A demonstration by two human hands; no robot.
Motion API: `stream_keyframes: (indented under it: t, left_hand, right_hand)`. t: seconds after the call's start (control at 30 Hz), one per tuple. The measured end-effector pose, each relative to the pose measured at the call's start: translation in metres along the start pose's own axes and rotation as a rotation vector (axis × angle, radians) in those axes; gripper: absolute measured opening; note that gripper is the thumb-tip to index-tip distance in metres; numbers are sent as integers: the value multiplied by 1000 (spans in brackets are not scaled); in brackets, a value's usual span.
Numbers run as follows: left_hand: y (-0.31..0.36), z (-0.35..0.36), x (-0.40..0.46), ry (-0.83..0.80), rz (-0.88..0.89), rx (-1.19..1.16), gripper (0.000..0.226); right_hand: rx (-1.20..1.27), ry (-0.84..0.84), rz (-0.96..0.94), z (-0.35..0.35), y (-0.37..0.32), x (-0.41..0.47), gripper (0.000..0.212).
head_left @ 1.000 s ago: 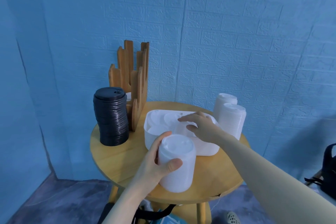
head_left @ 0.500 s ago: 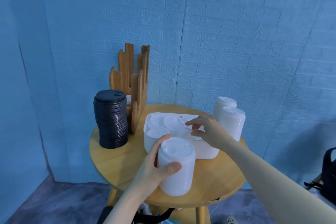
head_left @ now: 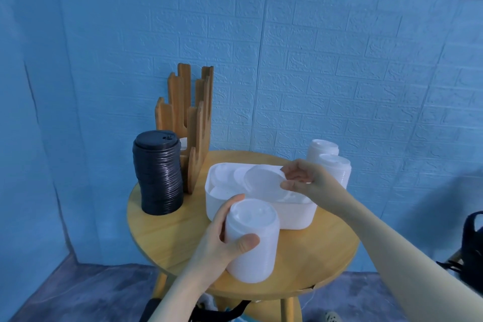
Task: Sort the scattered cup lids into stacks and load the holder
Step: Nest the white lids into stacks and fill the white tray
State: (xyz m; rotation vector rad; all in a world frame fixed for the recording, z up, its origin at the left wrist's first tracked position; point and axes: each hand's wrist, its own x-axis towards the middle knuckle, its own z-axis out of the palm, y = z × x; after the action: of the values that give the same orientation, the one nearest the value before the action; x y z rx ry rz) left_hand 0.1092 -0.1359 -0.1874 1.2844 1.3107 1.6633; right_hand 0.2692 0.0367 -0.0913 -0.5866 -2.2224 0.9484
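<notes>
While left hand (head_left: 222,240) is gripping the tall white lid stack (head_left: 251,240) lower centre, right hand (head_left: 305,183) is pinching a thin white round lid (head_left: 264,181) just above-right of it.

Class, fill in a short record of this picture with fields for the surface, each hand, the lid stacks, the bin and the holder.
surface: round wooden table
left hand: grips the near white lid stack, which stands on the table
right hand: pinches a single white lid above the bin
bin: white bin holding loose white lids
other stacks: black lid stack at left; two white stacks behind the right hand
holder: wooden holder beside the black stack
</notes>
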Motion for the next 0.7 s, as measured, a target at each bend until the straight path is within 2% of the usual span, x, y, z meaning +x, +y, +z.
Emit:
stream_keyframes:
  t: [0.13,0.27,0.33,0.43,0.5,0.6,0.7]
  left_hand:
    - [1,1,0,1,25,-2,112]
    - [0,2,0,-6,50,-5,114]
    - [-1,2,0,-1,59,5,109]
    - [-3,1,0,18,59,8,98]
    - [-3,1,0,23,54,7,98]
    - [-5,1,1,18,37,1,99]
    - [-5,0,1,24,32,-3,103]
  right_hand:
    - [-118,15,-79,8,-14,-22,23]
    - [-479,87,-311,20,-23,-38,25]
    - [-563,101,-375,33,-25,-43,29]
    - [-525,125,-395,49,-28,-49,32]
    - [-445,99,-379,52,-27,-53,27]
    - [-220,-57,-301,45,-21,-56,26]
    - [-14,-170,-177,34,-12,-57,35]
